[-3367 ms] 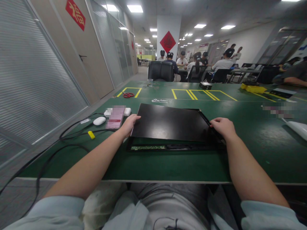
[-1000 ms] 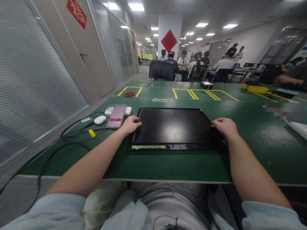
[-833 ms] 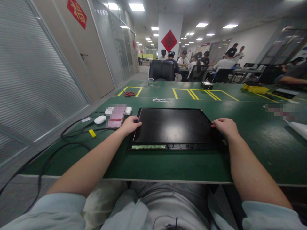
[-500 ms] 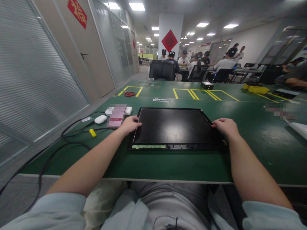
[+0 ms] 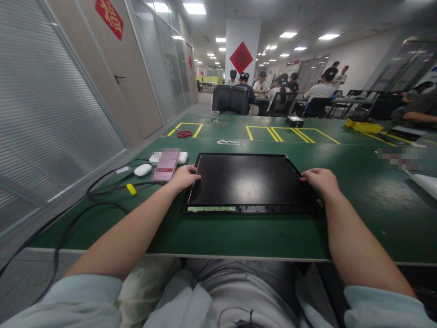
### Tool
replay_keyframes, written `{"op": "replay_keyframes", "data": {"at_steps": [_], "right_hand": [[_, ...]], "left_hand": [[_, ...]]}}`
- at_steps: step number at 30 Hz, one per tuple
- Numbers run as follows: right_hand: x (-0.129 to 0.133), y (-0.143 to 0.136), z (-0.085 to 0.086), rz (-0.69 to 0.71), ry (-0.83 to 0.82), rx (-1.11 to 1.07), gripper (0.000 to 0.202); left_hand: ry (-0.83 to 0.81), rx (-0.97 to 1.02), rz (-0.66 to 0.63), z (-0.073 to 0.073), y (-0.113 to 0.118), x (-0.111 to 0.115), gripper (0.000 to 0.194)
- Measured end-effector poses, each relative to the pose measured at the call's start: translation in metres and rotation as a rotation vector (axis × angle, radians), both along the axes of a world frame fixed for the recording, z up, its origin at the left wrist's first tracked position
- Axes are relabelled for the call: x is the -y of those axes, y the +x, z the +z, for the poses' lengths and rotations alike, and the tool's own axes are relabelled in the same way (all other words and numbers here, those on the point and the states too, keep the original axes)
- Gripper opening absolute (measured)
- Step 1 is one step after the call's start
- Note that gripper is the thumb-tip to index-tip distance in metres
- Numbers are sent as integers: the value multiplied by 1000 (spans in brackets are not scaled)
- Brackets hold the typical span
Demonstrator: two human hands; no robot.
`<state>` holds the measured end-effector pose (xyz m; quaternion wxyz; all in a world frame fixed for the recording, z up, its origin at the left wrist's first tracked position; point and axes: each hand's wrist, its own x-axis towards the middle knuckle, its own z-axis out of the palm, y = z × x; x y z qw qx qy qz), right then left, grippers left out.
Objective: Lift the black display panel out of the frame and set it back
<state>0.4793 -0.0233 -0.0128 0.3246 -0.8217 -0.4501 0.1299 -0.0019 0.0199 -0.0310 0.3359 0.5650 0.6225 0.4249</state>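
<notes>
A black flat display panel lies screen up on the green table in front of me. Along its near edge runs an uncovered strip with a green circuit board. My left hand grips the panel's left edge, thumb on top and fingers at the side. On the opposite edge my right hand pinches the rim between thumb and curled fingers. The fingertips under the panel's edges are hidden.
Left of the panel lie a phone, a white mouse-like object, a yellow tag and black cables. Farther back are red scissors, a clear cup and a small black box. Several people sit beyond.
</notes>
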Motion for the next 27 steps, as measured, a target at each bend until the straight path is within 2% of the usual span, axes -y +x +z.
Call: {"op": "replay_keyframes", "data": {"at_steps": [10,21,27], "right_hand": [[2,-4,4,2,-23,22,14],[3,-6,4,-4,13,57,13],[4,-6,4,-17,34,42,15]], "left_hand": [[24,-100,-33,-7,-6,-6,18],[127,-293,-117,4,-4,0,45],[123,-330,-124,4,-6,1,44]]}}
